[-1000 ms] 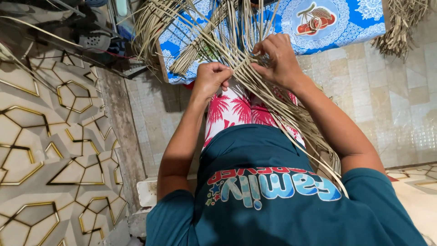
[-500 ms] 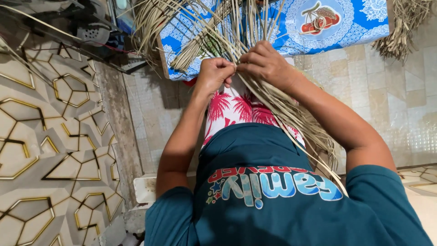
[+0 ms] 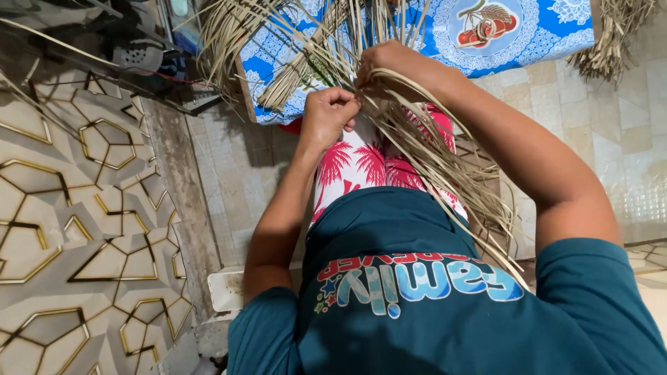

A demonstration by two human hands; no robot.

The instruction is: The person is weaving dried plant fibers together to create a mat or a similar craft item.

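I look down over my teal shirt and red palm-print shorts. My left hand (image 3: 328, 114) is closed around thin dried palm strips (image 3: 424, 149) just above my lap. My right hand (image 3: 389, 66) pinches the same bundle of strips a little higher, almost touching the left hand. The long tan strips trail down over my right thigh toward the floor. More strips fan upward from my hands over a blue patterned cloth (image 3: 486, 31).
A bundle of dried strips (image 3: 615, 38) lies at the top right on the beige tiled floor (image 3: 611, 139). A wall with gold hexagon patterns (image 3: 76, 208) fills the left. Dark clutter and a sandal (image 3: 142, 52) sit at top left.
My right hand has moved left and closer to my left hand, drawing the strips together. Both hands now meet at the bundle.
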